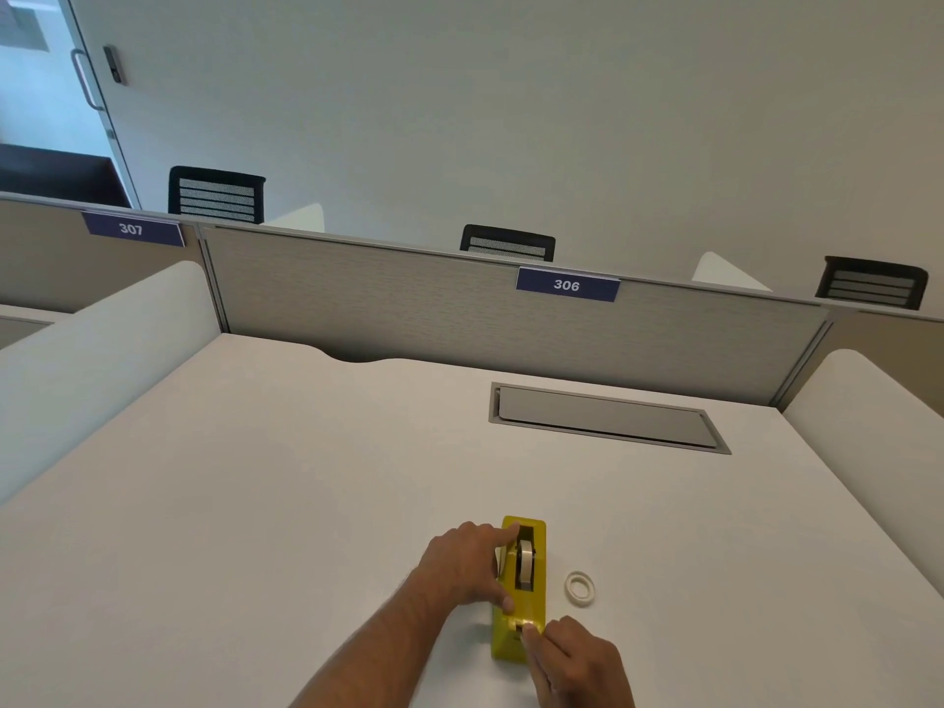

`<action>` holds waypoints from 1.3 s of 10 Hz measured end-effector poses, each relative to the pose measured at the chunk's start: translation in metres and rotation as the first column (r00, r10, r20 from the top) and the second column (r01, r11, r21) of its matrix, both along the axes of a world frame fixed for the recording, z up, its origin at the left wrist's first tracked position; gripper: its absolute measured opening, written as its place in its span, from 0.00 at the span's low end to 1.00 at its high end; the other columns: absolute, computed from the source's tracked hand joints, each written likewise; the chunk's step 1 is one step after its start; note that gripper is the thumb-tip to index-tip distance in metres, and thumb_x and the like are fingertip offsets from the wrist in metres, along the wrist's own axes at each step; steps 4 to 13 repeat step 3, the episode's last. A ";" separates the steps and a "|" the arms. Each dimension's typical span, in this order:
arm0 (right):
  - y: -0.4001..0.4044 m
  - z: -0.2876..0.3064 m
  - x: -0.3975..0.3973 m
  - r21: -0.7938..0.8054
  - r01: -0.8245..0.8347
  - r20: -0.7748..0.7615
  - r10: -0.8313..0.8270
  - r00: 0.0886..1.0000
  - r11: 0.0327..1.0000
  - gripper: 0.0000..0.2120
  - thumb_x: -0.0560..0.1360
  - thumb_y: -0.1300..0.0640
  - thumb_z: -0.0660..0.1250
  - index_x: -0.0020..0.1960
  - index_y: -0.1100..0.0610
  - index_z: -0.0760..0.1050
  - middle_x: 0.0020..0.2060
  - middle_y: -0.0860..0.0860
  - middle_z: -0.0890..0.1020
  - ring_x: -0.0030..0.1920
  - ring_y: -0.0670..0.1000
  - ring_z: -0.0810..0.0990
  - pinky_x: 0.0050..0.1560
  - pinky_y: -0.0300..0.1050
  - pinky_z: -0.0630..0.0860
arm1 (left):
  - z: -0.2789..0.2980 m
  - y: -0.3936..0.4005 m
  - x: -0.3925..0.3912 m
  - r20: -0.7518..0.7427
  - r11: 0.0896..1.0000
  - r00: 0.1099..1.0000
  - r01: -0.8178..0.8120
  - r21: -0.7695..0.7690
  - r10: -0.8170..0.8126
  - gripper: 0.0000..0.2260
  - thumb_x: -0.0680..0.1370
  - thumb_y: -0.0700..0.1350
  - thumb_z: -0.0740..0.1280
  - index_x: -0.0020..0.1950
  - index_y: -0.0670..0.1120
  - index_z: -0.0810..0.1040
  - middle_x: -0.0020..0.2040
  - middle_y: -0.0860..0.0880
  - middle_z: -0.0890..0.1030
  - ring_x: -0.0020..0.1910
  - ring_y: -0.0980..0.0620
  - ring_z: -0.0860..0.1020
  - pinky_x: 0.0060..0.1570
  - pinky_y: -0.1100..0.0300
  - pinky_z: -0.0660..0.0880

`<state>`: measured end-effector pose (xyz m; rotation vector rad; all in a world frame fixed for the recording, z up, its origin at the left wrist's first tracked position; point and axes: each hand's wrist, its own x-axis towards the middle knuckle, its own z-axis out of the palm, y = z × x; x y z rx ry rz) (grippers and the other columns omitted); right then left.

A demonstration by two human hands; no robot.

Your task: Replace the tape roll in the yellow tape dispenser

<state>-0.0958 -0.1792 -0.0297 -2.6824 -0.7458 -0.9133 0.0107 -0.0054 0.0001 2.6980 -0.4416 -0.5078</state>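
The yellow tape dispenser (536, 602) stands on the white desk near its front edge, its long axis pointing away from me. A pale tape roll (525, 561) sits upright in its slot. My left hand (466, 563) grips the dispenser's left side, with the index finger on the top rim at the far end and the thumb on the near part. My right hand (574, 661) pinches at the cutter end nearest me, thumb and finger closed on the tape's loose end there. A second tape roll (580, 587) lies flat on the desk just right of the dispenser.
A grey hatch cover (608, 417) is set into the white desk (286, 503) at the back right. A grey partition (408, 309) labelled 306 closes the far side. White side screens stand left and right.
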 end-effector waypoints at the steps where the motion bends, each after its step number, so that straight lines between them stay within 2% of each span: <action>1: -0.001 0.002 -0.004 0.029 0.007 -0.110 -0.004 0.994 1.000 0.20 0.81 0.45 0.57 0.40 0.51 0.82 0.27 0.48 0.76 0.26 0.46 0.72 0.23 0.35 0.71 | 0.002 0.002 -0.002 -0.002 1.000 1.000 -0.002 -0.016 0.002 0.45 0.67 0.62 0.78 0.78 0.60 0.58 0.65 0.50 0.80 0.63 0.46 0.77 0.59 0.48 0.76; 2: -0.003 0.009 -0.009 0.074 0.001 -0.193 0.014 0.981 0.997 0.08 0.73 0.48 0.70 0.44 0.51 0.84 0.28 0.47 0.78 0.26 0.45 0.74 0.24 0.35 0.73 | 0.004 0.004 -0.005 -0.004 1.000 1.000 0.000 -0.027 0.000 0.45 0.67 0.62 0.77 0.78 0.60 0.57 0.64 0.51 0.81 0.62 0.48 0.77 0.58 0.49 0.76; 3: -0.010 0.033 -0.002 0.324 0.009 -0.202 0.060 0.978 0.946 0.13 0.67 0.53 0.75 0.51 0.55 0.85 0.28 0.47 0.77 0.26 0.43 0.71 0.26 0.35 0.74 | 0.010 0.007 -0.003 -0.002 0.999 1.000 0.014 -0.042 -0.014 0.44 0.68 0.63 0.76 0.79 0.61 0.56 0.62 0.52 0.82 0.62 0.49 0.77 0.57 0.50 0.75; 13: -0.010 0.033 -0.002 0.324 0.009 -0.202 0.060 0.978 0.946 0.13 0.67 0.53 0.75 0.51 0.55 0.85 0.28 0.47 0.77 0.26 0.43 0.71 0.26 0.35 0.74 | 0.010 0.007 -0.003 -0.002 0.999 1.000 0.014 -0.042 -0.014 0.44 0.68 0.63 0.76 0.79 0.61 0.56 0.62 0.52 0.82 0.62 0.49 0.77 0.57 0.50 0.75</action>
